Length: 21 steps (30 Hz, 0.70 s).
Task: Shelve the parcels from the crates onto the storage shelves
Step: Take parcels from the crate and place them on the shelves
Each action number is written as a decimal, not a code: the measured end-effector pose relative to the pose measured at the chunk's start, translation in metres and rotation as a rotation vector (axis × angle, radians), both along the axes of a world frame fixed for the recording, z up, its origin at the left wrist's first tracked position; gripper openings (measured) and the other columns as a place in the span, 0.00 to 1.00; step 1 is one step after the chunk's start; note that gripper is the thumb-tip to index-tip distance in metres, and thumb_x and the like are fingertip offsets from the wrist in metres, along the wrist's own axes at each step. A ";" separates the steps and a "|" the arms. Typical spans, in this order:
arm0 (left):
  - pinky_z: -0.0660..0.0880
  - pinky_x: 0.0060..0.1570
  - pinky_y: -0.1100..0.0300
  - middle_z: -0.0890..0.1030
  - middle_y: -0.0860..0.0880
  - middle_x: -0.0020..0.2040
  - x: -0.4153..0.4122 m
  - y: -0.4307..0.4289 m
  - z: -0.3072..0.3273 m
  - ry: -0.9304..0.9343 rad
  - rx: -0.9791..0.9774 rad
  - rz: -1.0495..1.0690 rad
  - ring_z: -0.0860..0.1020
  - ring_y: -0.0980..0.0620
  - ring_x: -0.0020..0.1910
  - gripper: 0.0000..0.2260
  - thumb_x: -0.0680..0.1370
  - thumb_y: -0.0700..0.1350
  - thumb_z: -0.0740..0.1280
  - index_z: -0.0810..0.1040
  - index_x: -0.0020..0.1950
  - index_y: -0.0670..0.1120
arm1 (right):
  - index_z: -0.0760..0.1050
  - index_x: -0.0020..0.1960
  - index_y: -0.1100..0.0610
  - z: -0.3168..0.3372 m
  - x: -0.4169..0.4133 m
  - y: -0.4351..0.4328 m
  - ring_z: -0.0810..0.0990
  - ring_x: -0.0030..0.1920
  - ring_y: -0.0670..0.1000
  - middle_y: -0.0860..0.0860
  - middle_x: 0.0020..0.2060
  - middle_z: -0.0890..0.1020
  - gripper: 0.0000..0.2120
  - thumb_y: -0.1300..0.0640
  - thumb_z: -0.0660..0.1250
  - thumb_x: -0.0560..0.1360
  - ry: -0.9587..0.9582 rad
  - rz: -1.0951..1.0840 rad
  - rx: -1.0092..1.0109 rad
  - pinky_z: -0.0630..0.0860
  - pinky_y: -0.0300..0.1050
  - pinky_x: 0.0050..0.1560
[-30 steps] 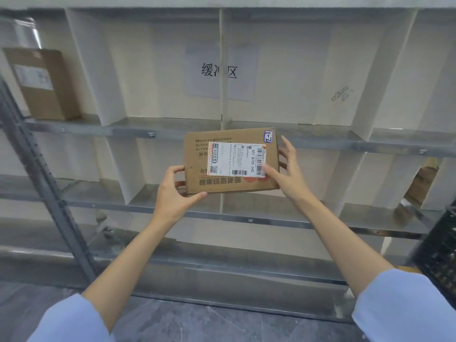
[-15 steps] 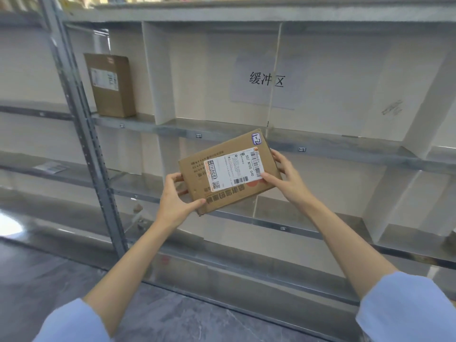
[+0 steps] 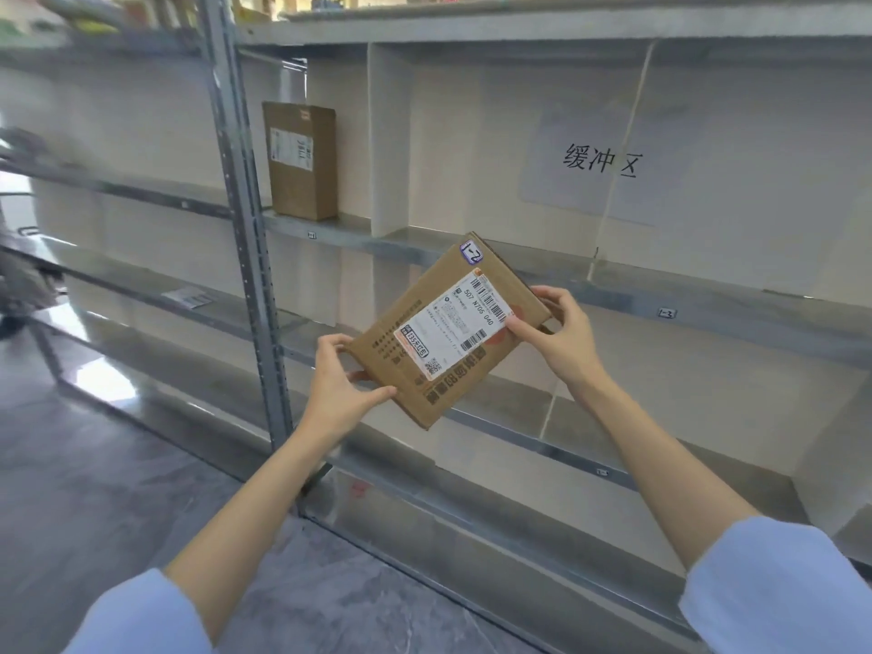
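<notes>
Head view shows your two hands on one flat cardboard parcel (image 3: 450,330), tilted in the air in front of the storage shelves (image 3: 613,285) and touching none of them. Your left hand (image 3: 337,387) pinches its lower left edge, thumb on the front face; your right hand (image 3: 554,330) clasps its right edge, thumb on the white shipping label (image 3: 455,323). One small sticker (image 3: 472,252) sits at the parcel's top corner. A second box (image 3: 302,160) stands upright on the upper shelf, at its left end beside the grey upright post (image 3: 245,219). One paper sign (image 3: 601,162) hangs on the back wall.
</notes>
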State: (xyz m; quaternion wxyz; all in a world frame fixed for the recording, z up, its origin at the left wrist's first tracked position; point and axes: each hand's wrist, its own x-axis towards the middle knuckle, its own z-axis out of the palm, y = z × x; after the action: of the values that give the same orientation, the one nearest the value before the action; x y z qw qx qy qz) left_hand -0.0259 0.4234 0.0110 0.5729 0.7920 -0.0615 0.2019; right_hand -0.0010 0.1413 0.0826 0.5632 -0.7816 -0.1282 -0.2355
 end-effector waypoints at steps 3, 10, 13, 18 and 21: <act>0.73 0.45 0.72 0.71 0.56 0.57 0.015 0.001 -0.005 0.033 0.009 0.013 0.78 0.54 0.55 0.32 0.68 0.38 0.79 0.62 0.62 0.48 | 0.74 0.60 0.52 0.005 0.026 0.009 0.75 0.62 0.46 0.51 0.62 0.76 0.24 0.54 0.80 0.68 -0.046 0.002 0.052 0.70 0.23 0.49; 0.74 0.60 0.57 0.68 0.50 0.65 0.072 -0.008 -0.005 0.037 0.072 0.029 0.73 0.50 0.60 0.38 0.66 0.43 0.81 0.65 0.70 0.56 | 0.76 0.57 0.58 0.024 0.096 0.013 0.81 0.57 0.48 0.54 0.56 0.82 0.24 0.57 0.82 0.65 -0.108 0.075 0.168 0.77 0.36 0.57; 0.75 0.58 0.57 0.70 0.49 0.65 0.092 -0.013 -0.005 0.021 0.073 0.065 0.75 0.49 0.59 0.36 0.66 0.44 0.81 0.64 0.66 0.59 | 0.78 0.56 0.54 0.027 0.125 0.011 0.79 0.60 0.48 0.51 0.56 0.82 0.22 0.53 0.81 0.66 -0.115 0.101 0.168 0.77 0.39 0.58; 0.76 0.60 0.49 0.71 0.48 0.65 0.116 -0.009 -0.008 0.038 0.035 0.140 0.77 0.47 0.58 0.36 0.65 0.44 0.81 0.65 0.65 0.61 | 0.72 0.68 0.42 0.022 0.160 0.020 0.72 0.68 0.48 0.46 0.67 0.75 0.25 0.49 0.74 0.73 -0.059 0.178 0.077 0.71 0.45 0.68; 0.78 0.59 0.50 0.72 0.48 0.64 0.125 -0.003 -0.008 0.045 0.031 0.162 0.78 0.49 0.56 0.36 0.65 0.43 0.81 0.66 0.65 0.60 | 0.62 0.76 0.40 0.016 0.172 0.030 0.74 0.68 0.49 0.37 0.66 0.72 0.33 0.52 0.72 0.76 0.013 0.292 0.073 0.71 0.56 0.70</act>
State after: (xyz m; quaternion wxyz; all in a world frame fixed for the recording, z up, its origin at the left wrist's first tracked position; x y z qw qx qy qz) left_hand 0.0989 0.4208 0.0031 0.5436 0.8074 0.0126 0.2290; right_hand 0.1715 0.1715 0.0983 0.6203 -0.7352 -0.2281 -0.1504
